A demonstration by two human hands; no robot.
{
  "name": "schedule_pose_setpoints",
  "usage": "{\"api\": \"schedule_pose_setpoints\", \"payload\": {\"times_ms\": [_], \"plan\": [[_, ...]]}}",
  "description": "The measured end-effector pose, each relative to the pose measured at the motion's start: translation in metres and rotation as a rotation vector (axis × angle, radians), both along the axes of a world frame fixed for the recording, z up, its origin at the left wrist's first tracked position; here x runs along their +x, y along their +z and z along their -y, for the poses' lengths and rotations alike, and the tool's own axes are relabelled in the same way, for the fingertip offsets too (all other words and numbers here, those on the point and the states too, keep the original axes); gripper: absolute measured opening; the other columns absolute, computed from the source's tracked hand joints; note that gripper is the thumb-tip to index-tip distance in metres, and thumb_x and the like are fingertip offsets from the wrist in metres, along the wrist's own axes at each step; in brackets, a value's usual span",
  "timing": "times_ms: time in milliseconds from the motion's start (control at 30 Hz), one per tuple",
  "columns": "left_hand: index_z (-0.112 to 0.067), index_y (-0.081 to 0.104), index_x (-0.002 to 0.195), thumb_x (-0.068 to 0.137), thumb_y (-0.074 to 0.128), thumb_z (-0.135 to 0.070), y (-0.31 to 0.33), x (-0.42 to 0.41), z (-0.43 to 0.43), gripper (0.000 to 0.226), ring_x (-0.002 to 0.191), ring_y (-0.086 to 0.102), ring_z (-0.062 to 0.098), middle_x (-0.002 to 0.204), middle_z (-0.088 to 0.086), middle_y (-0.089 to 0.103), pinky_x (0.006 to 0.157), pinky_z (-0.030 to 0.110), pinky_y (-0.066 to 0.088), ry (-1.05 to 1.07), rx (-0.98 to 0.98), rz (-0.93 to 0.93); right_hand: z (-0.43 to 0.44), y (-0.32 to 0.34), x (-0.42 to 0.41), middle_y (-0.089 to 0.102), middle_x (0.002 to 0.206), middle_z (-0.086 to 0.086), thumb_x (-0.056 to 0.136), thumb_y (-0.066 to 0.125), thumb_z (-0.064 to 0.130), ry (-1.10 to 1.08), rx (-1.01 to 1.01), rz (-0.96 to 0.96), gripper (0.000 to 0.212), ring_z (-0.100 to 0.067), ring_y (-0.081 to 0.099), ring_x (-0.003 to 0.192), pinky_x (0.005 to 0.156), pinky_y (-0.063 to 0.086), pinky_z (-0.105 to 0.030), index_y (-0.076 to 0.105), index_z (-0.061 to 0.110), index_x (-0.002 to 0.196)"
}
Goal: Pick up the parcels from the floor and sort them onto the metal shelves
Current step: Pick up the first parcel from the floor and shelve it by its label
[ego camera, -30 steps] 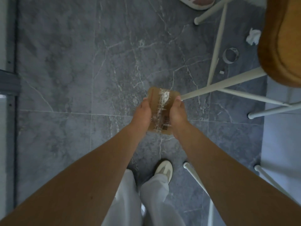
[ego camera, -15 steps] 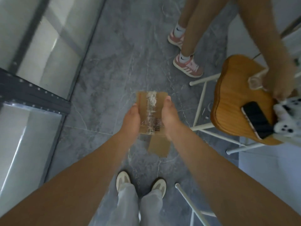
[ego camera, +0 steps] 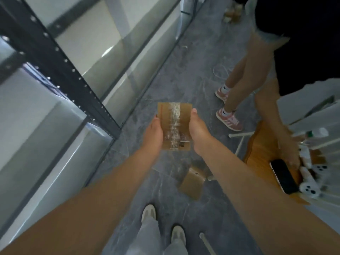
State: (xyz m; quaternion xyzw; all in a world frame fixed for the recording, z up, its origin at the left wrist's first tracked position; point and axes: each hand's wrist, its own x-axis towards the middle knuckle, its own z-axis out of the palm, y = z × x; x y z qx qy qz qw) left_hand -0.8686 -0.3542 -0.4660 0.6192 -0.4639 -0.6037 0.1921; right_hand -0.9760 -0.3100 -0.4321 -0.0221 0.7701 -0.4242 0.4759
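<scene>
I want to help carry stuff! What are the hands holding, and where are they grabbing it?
A small taped parcel, held by its two long sides: left hand on the left edge, right hand on the right edge.

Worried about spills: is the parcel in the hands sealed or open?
Sealed: clear tape runs unbroken down the top of the parcel, held between left hand and right hand.

Shelf frame (ego camera: pixel 60 57) now nearer, larger

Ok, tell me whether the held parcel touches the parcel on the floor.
Apart. The head view shows the held parcel raised between both hands, with grey floor visible between it and the floor parcel.
</scene>
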Motion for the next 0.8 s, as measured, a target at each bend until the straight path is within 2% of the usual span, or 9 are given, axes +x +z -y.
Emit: {"api": "schedule_pose_setpoints", "payload": {"times_ms": [200, 333, 400, 433, 533, 600, 667, 733, 800], "plan": [[-0.014, 0.053, 0.146, 0.108, 0.030, -0.038, 0.098, 0.037, 0.004, 0.050, 0.132, 0.053, 0.027, 0.149, 0.012, 0.053, 0.106, 0.031, 0.039, 0.051, -0.199, 0.016, 0.011, 0.095, 0.029, 0.040, 0.159, -0.008, 0.106, 0.024, 0.054, 0.113, -0.157, -0.058, 0.063, -0.027, 0.041, 0.144, 0.113, 0.032, -0.037, 0.038, 0.015, 0.154], [-0.024, 0.064, 0.131, 0.105, 0.036, -0.038, 0.169, 0.072, 0.006, 0.041, 0.106, 0.061, 0.020, 0.128, 0.007, 0.067, 0.100, 0.038, 0.049, 0.130, -0.326, -0.047, 0.023, 0.159, 0.052, 0.053, 0.150, -0.010, 0.107, 0.026, 0.051, 0.225, -0.296, -0.069, 0.061, -0.026, 0.055, 0.130, 0.097, 0.044, -0.032, 0.048, 0.012, 0.147], [-0.038, 0.067, 0.119, 0.100, 0.037, -0.042, 0.206, 0.094, 0.000, 0.036, 0.103, 0.066, 0.016, 0.113, -0.006, 0.073, 0.098, 0.039, 0.051, 0.121, -0.395, -0.102, 0.028, 0.192, 0.068, 0.059, 0.143, -0.009, 0.108, 0.028, 0.049, 0.288, -0.371, -0.074, 0.057, -0.022, 0.060, 0.118, 0.085, 0.048, -0.026, 0.053, 0.011, 0.143], [-0.045, 0.066, 0.112, 0.097, 0.037, -0.043, 0.215, 0.100, -0.001, 0.033, 0.102, 0.068, 0.014, 0.105, -0.012, 0.074, 0.096, 0.039, 0.052, 0.099, -0.423, -0.101, 0.031, 0.202, 0.073, 0.060, 0.142, -0.009, 0.108, 0.029, 0.048, 0.297, -0.390, -0.079, 0.056, -0.022, 0.061, 0.117, 0.085, 0.049, -0.027, 0.054, 0.011, 0.142], [-0.060, 0.062, 0.103, 0.095, 0.039, -0.036, 0.254, 0.133, -0.012, 0.034, 0.096, 0.070, 0.009, 0.098, -0.016, 0.072, 0.088, 0.032, 0.056, 0.130, -0.512, -0.095, 0.033, 0.239, 0.095, 0.062, 0.139, -0.012, 0.107, 0.033, 0.046, 0.368, -0.453, -0.087, 0.055, -0.028, 0.061, 0.122, 0.105, 0.050, -0.041, 0.054, 0.009, 0.142], [-0.056, 0.059, 0.118, 0.099, 0.040, -0.032, 0.277, 0.152, -0.019, 0.036, 0.088, 0.068, -0.002, 0.101, -0.015, 0.071, 0.073, 0.018, 0.054, 0.170, -0.566, -0.089, 0.034, 0.265, 0.112, 0.061, 0.139, -0.012, 0.107, 0.032, 0.046, 0.438, -0.489, -0.107, 0.055, -0.029, 0.060, 0.124, 0.110, 0.047, -0.046, 0.054, 0.010, 0.141], [-0.041, 0.053, 0.138, 0.102, 0.040, -0.031, 0.300, 0.165, -0.026, 0.040, 0.095, 0.068, 0.000, 0.113, -0.009, 0.070, 0.074, 0.016, 0.053, 0.189, -0.628, -0.074, 0.032, 0.291, 0.127, 0.063, 0.136, -0.012, 0.106, 0.032, 0.046, 0.497, -0.516, -0.123, 0.054, -0.029, 0.061, 0.121, 0.110, 0.047, -0.047, 0.057, 0.010, 0.139], [-0.039, 0.048, 0.145, 0.102, 0.041, -0.032, 0.318, 0.177, -0.031, 0.044, 0.100, 0.068, 0.007, 0.117, -0.009, 0.070, 0.072, 0.015, 0.053, 0.214, -0.680, -0.070, 0.030, 0.312, 0.139, 0.067, 0.128, -0.010, 0.106, 0.036, 0.043, 0.534, -0.557, -0.123, 0.049, -0.027, 0.063, 0.116, 0.108, 0.048, -0.045, 0.060, 0.011, 0.133], [-0.037, 0.047, 0.146, 0.103, 0.043, -0.030, 0.334, 0.189, -0.036, 0.043, 0.094, 0.068, 0.003, 0.109, -0.016, 0.069, 0.059, 0.007, 0.051, 0.250, -0.729, -0.085, 0.027, 0.332, 0.151, 0.068, 0.124, -0.010, 0.105, 0.040, 0.037, 0.570, -0.606, -0.124, 0.041, -0.025, 0.064, 0.113, 0.108, 0.048, -0.045, 0.062, 0.010, 0.127]]}}
